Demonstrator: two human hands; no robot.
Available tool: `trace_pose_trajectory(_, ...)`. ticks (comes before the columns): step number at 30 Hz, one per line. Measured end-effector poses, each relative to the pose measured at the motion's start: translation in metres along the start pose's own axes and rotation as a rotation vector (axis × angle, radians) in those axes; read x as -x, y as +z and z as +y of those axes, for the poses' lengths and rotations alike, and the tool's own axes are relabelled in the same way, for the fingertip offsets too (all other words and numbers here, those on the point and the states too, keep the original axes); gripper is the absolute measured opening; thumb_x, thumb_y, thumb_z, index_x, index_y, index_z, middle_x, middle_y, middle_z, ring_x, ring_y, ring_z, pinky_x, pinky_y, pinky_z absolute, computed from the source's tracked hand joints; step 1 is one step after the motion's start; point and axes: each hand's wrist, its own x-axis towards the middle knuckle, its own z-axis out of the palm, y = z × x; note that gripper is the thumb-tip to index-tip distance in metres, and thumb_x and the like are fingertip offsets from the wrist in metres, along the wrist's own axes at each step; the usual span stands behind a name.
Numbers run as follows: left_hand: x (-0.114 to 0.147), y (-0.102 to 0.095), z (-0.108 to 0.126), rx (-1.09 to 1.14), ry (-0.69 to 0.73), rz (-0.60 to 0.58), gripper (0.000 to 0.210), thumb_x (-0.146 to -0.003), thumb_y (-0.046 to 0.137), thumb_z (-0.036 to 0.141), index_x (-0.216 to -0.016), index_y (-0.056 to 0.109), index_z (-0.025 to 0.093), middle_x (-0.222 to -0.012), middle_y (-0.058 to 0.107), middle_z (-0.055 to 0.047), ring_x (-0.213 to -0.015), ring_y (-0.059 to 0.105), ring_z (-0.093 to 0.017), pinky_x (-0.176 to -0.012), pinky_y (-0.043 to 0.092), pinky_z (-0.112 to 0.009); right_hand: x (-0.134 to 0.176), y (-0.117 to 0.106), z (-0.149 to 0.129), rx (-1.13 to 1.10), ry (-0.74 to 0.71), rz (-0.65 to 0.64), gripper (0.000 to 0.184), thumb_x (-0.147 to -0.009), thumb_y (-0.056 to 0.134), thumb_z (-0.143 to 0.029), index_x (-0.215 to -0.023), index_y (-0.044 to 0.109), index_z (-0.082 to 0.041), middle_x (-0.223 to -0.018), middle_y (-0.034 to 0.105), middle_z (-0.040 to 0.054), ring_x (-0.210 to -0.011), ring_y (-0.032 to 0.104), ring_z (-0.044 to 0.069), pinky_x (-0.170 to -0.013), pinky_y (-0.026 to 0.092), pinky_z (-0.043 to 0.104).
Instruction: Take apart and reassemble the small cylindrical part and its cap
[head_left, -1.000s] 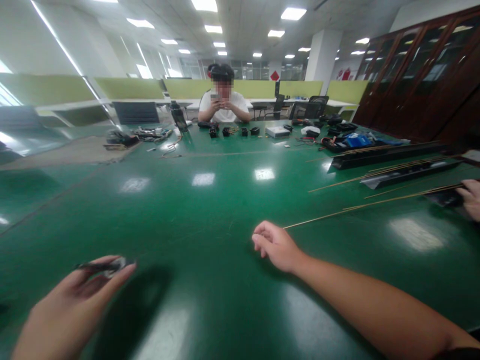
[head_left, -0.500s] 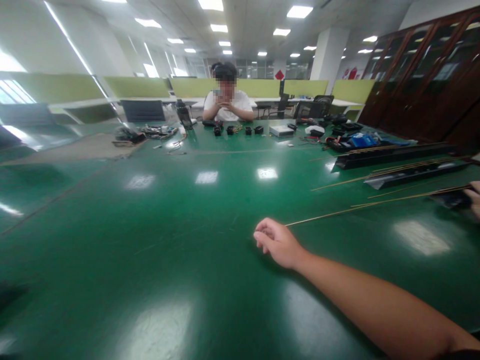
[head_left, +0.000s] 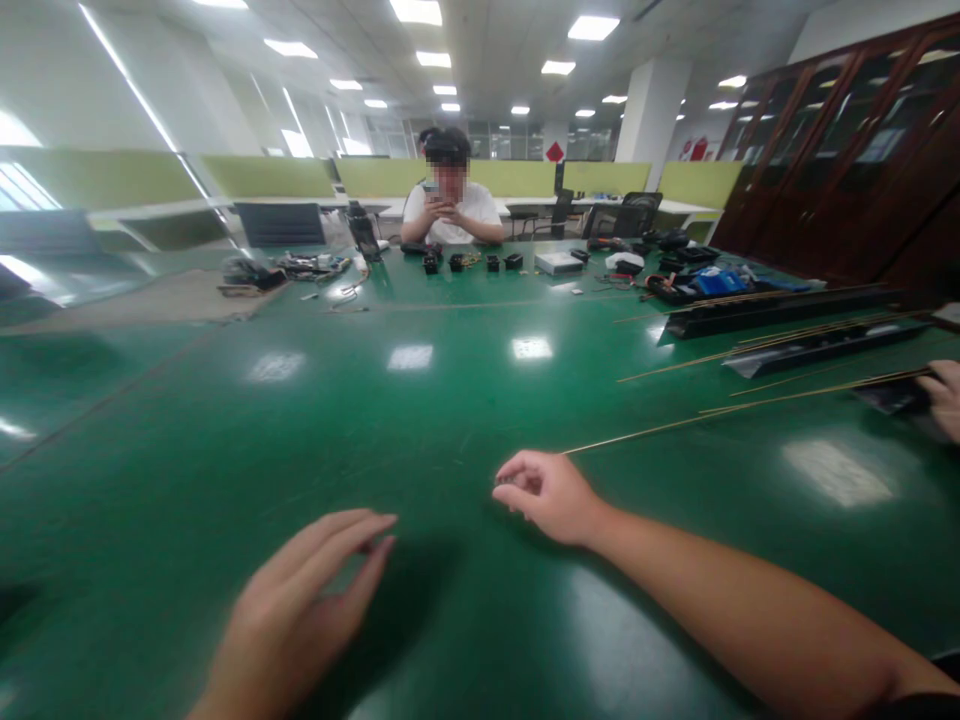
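Note:
My right hand (head_left: 551, 495) rests low over the green table (head_left: 450, 410), fingers curled in toward the thumb. Something small and greyish shows at its fingertips, too small to name. A long thin brass-coloured rod (head_left: 637, 433) runs from the far right up to the back of this hand; whether the fingers grip its end is hidden. To the left, my left hand (head_left: 307, 590) hovers above the table, slightly blurred. Its thumb and fingers are a little apart, with nothing visible between them.
Another person's hand (head_left: 945, 398) is at the right edge, by the rod and a black piece (head_left: 892, 395). Black channels (head_left: 780, 310) and more thin rods lie at right. Across the table sits a person (head_left: 454, 210) behind small black parts (head_left: 493, 263) and a bottle (head_left: 364, 232).
My left hand has come into view from the lower left. My right hand has shifted slightly left and down in the picture, its fingers still curled.

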Motion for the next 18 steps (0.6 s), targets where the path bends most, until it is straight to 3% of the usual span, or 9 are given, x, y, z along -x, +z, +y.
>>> trace_pose_trajectory(3, -0.028, 0.039, 0.020, -0.040, 0.330, -0.179, 0.025, -0.087, 0.067, 0.019, -0.111, 0.069, 0.026, -0.102, 0.073, -0.004, -0.085, 0.069, -0.018, -0.077, 0.055, -0.029, 0.002, -0.001, 0.000, 0.046, -0.040, -0.065, 0.028, -0.080, 0.075, -0.038, -0.094, 0.074, -0.014, -0.060, 0.062, -0.0020, -0.051, 0.051, 0.011, -0.052, 0.039, 0.022)
trace_pose_trajectory(7, -0.051, 0.074, 0.037, -0.079, 0.487, -0.265, 0.027, -0.092, 0.056, 0.015, -0.117, 0.063, 0.019, -0.108, 0.071, -0.008, -0.090, 0.067, -0.020, -0.074, 0.053, -0.032, 0.003, -0.001, 0.001, 0.021, -0.093, -0.148, 0.016, -0.080, 0.072, -0.030, -0.082, 0.073, -0.014, -0.060, 0.059, -0.0030, -0.054, 0.048, 0.010, -0.051, 0.036, 0.021)
trace_pose_trajectory(10, -0.054, 0.083, 0.037, -0.068, 0.525, -0.247, 0.021, -0.094, 0.052, 0.014, -0.111, 0.064, 0.017, -0.101, 0.071, -0.008, -0.084, 0.066, -0.019, -0.071, 0.052, -0.032, 0.001, -0.001, 0.001, 0.036, -0.110, -0.165, 0.013, -0.080, 0.069, -0.025, -0.073, 0.069, -0.014, -0.059, 0.057, -0.0036, -0.055, 0.047, 0.010, -0.051, 0.035, 0.020)
trace_pose_trajectory(13, -0.049, 0.087, 0.034, -0.056, 0.509, -0.224, 0.019, -0.095, 0.050, 0.014, -0.107, 0.065, 0.016, -0.095, 0.070, -0.008, -0.081, 0.065, -0.018, -0.070, 0.053, -0.029, 0.001, -0.001, 0.000, 0.062, -0.073, -0.187, 0.018, -0.081, 0.071, -0.031, -0.075, 0.070, -0.014, -0.057, 0.055, -0.0046, -0.052, 0.045, 0.009, -0.049, 0.033, 0.020)
trace_pose_trajectory(18, -0.039, 0.079, 0.026, -0.010, 0.404, -0.298, 0.020, -0.097, 0.048, 0.016, -0.102, 0.067, 0.016, -0.091, 0.068, -0.007, -0.078, 0.064, -0.016, -0.069, 0.052, -0.024, 0.002, -0.001, -0.001, 0.122, -0.084, -0.243, 0.021, -0.081, 0.074, -0.036, -0.080, 0.074, -0.015, -0.055, 0.058, -0.0044, -0.048, 0.046, 0.009, -0.048, 0.033, 0.020)
